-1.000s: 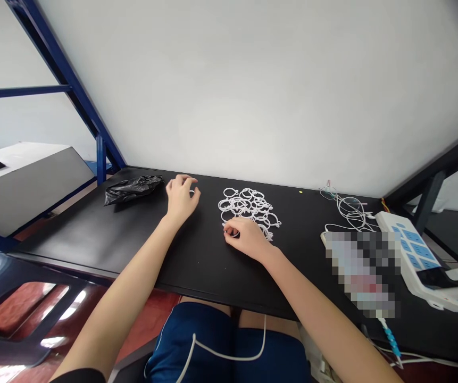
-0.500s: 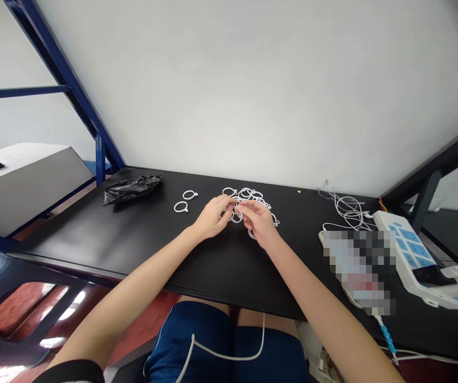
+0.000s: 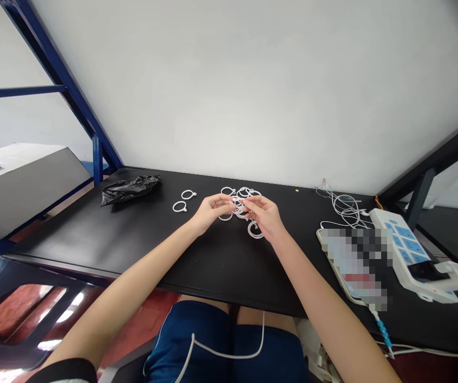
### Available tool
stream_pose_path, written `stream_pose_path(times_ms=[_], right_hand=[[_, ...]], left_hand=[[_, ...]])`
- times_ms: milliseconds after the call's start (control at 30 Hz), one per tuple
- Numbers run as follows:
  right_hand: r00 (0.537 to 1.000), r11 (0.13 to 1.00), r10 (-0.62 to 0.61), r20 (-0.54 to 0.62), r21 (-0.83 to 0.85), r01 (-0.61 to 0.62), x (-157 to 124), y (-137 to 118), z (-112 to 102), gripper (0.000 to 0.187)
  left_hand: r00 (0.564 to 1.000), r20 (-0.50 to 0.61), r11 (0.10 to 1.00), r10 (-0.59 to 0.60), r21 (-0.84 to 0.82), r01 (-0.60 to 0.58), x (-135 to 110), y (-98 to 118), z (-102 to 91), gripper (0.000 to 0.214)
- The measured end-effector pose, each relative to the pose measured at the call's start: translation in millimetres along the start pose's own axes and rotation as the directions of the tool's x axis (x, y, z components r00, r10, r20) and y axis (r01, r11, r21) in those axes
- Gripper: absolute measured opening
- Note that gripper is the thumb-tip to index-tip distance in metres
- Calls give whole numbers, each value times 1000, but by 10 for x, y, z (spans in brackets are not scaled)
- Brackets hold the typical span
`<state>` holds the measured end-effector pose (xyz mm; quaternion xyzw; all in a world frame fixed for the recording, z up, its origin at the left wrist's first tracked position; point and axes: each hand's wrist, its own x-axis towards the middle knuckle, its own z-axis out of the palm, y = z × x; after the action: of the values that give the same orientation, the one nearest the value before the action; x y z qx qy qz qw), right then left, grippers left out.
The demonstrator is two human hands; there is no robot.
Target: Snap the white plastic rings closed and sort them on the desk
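My left hand (image 3: 211, 213) and my right hand (image 3: 266, 215) meet over a pile of white curtain rings (image 3: 246, 190) on the black desk. Thumb and fingers of both hands are pinched on a white curtain ring (image 3: 236, 204), whose outline blends with the rings behind it. Each ring has a small eyelet on its edge. Below my right fingers lie stacked rings (image 3: 254, 234), partly covered by that hand. Two separate rings, a farther one (image 3: 188, 194) and a nearer one (image 3: 179, 206), rest to the left of my left hand.
A crumpled black plastic bag (image 3: 131, 190) lies on the desk (image 3: 141, 239) at the left. To the right are a blurred phone (image 3: 334, 266), tangled white cables (image 3: 346, 210) and a white power strip (image 3: 390, 234). A wall rises behind; blue frame posts (image 3: 98, 159) stand at the side.
My hands have drawn slightly apart, the right one shifting a little to the right. The ring that hung between them has moved up to the fingertips, and the stacked rings below show more.
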<state>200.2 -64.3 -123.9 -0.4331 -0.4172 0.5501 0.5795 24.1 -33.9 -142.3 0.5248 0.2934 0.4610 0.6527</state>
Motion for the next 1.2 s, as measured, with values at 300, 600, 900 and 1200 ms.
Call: stream_pose_path(times_ms=[300,600,900,1200], right_hand=[[998,999,25,59,-24,-24,-57,6,67,28],[998,993,-26,63,-110,32,-96,13,114,33],[987,973,-101,129,-196,125,-159,-9,177,31],[979,961,-197,49,-187,202,-128,22,138,29]], left_hand=[[997,78,999,29,26,-31,-21,-14,-10,31],[999,-18,999,40,26,-40,-30,-41,40,28],[994,9,984,111,142,-111,-55,-10,45,21],[978,64,941,198,267,-208,-53,-2,74,19]])
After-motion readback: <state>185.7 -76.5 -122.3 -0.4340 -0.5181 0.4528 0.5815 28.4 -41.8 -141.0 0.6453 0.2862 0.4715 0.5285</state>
